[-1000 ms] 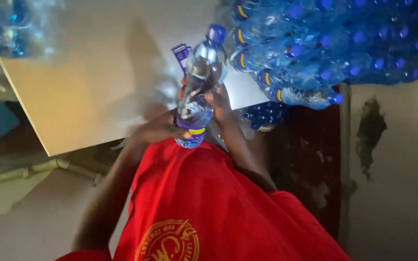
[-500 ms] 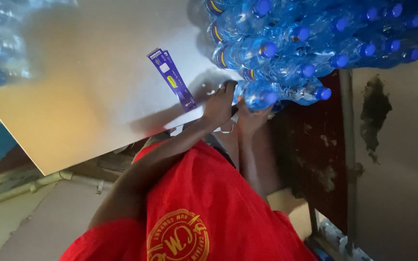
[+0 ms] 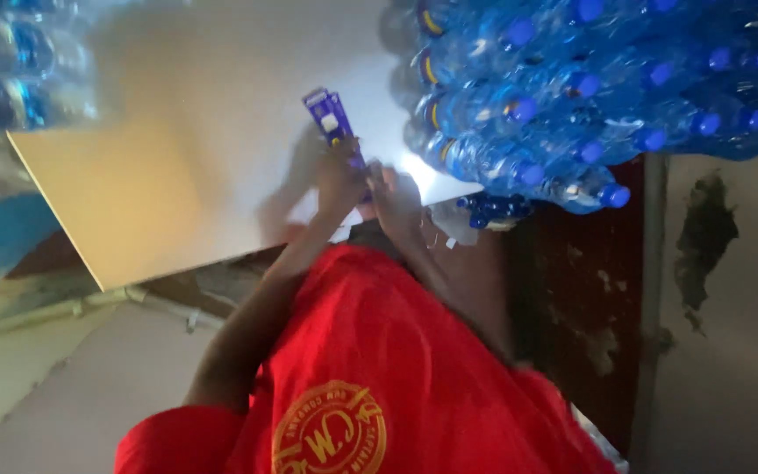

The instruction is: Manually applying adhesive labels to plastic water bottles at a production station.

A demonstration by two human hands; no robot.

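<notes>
Reaching forward side by side, left hand (image 3: 337, 180) and right hand (image 3: 394, 197), fingers curled on a blue label strip (image 3: 333, 123).

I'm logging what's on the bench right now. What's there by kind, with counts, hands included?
Hands: 2, left and right, both at the label strip
Purple label strip: 1, on the white board
White board: 1
Heap of blue-capped bottles: 1 heap; single bottles too many and too blurred to count
Total: 5
</notes>
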